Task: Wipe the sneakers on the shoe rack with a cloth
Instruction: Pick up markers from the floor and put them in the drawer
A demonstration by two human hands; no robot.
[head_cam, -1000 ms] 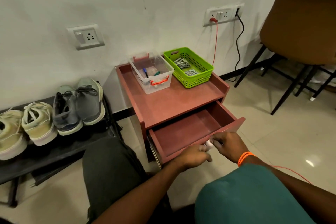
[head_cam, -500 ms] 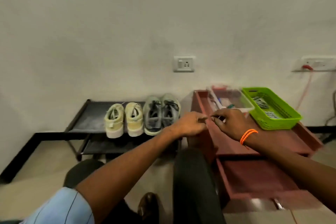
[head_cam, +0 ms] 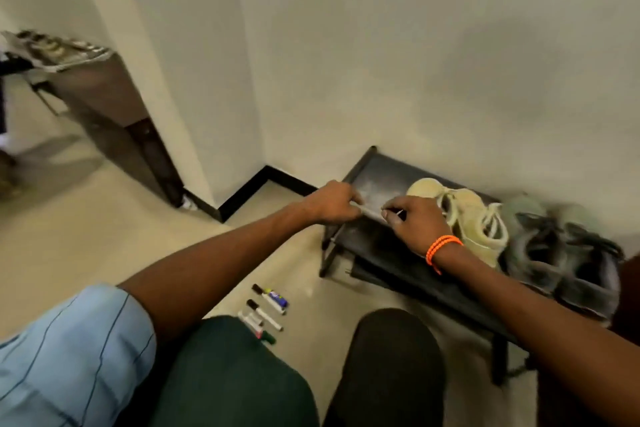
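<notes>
A black shoe rack point(head_cam: 377, 177) stands against the wall at the right. On it sit a cream pair of sneakers point(head_cam: 467, 211) and, further right, a grey pair point(head_cam: 561, 246). Both of my hands hover over the bare left end of the rack. My left hand point(head_cam: 334, 201) and my right hand point(head_cam: 417, 224), which wears an orange wristband, pinch the two ends of a thin pale strip point(head_cam: 371, 210). The strip is blurred, so I cannot tell if it is a cloth. My right hand is just left of the cream sneakers and hides part of one.
Several marker pens point(head_cam: 266, 308) lie on the tiled floor in front of my knees. A dark cabinet point(head_cam: 114, 107) with papers on top stands at the far left behind a wall corner. The rack has a lower shelf point(head_cam: 398, 274).
My view has swung left from the red drawer table to the rack's left end. Both hands moved with it, from the table to above the rack, still holding the small pale thing.
</notes>
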